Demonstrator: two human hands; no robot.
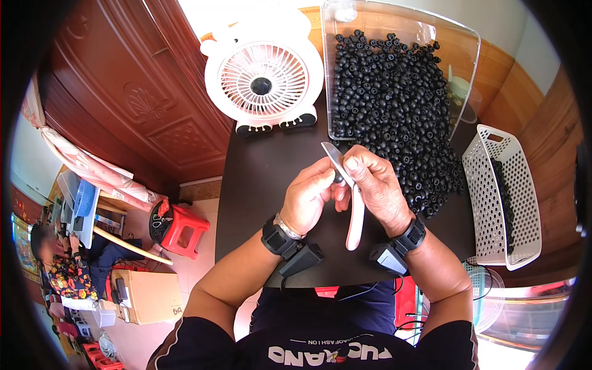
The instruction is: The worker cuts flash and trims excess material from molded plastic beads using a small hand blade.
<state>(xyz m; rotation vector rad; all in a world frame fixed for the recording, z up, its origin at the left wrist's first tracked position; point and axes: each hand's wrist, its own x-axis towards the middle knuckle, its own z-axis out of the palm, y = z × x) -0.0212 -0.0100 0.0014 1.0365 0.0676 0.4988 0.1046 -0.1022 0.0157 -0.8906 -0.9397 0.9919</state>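
My right hand [377, 182] is closed around a knife [354, 213] with a pale pink handle, its blade [333, 155] angled up and to the left. Between the fingertips of my left hand [306, 195] is a small round black part [337, 177], mostly covered by fingers. The blade rests against or right beside that part; exact contact cannot be made out. Both hands meet over the dark table, just in front of a large heap of small round hollow black parts [394, 92], which spills out of a clear plastic bin [328, 80].
A white animal-shaped fan [262, 114] stands at the back left. On the right is a white perforated basket [524, 203] with some black parts inside. The dark table [253, 185] ends close to my body. Further left, another person [77, 271] sits near a red stool [188, 228].
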